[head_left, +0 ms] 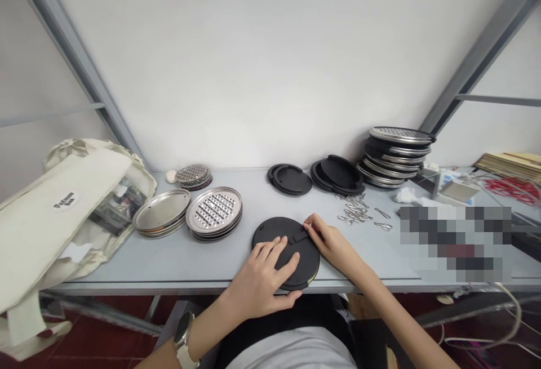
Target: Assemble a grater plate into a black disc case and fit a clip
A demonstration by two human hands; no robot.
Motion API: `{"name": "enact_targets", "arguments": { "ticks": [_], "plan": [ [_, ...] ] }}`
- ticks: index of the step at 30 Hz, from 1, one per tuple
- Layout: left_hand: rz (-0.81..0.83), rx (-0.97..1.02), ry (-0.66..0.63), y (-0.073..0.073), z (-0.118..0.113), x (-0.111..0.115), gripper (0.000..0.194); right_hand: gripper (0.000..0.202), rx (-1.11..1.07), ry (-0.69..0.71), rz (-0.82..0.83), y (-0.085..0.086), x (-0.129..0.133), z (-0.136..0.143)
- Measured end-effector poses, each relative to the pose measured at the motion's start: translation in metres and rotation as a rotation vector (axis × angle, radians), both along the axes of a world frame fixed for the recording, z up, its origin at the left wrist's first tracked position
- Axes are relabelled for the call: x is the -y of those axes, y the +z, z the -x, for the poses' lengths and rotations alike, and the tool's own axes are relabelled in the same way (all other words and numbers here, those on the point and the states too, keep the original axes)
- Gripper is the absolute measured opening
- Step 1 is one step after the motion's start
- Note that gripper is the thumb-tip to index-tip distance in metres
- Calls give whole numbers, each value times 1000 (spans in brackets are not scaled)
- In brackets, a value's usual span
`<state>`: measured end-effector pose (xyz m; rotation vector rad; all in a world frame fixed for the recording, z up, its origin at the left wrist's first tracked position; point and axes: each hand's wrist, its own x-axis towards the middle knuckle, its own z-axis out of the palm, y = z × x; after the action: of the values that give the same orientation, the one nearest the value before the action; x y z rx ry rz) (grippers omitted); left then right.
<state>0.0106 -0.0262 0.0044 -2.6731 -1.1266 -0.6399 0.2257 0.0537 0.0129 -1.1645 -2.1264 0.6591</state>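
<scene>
A black round plastic cover lies in front of me near the table's front edge, with a thin yellowish line at its lower right rim. My left hand rests on it with fingers spread over its top and the thumb at the front rim. At the cover's upper right edge, my right hand pinches the rim by the end of a short black strap. The fingertips partly hide what is between them. To the left sit stacked round metal graters and plain metal discs.
Behind are smaller graters, black covers, more black covers and a tall stack of graters in covers. Small metal clips lie scattered to the right. A cream bag occupies the left end. Red cord lies far right.
</scene>
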Motion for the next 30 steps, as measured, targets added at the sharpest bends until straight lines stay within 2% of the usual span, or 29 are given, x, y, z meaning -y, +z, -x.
{"name": "enact_targets", "arguments": {
  "ticks": [23, 30],
  "plan": [
    [45, -6, -4, 0, 6, -4, 61, 15, -30, -21, 84, 0, -4, 0],
    [-142, 36, -24, -2, 4, -14, 57, 14, -68, -4, 150, 0, -7, 3]
  ]
}}
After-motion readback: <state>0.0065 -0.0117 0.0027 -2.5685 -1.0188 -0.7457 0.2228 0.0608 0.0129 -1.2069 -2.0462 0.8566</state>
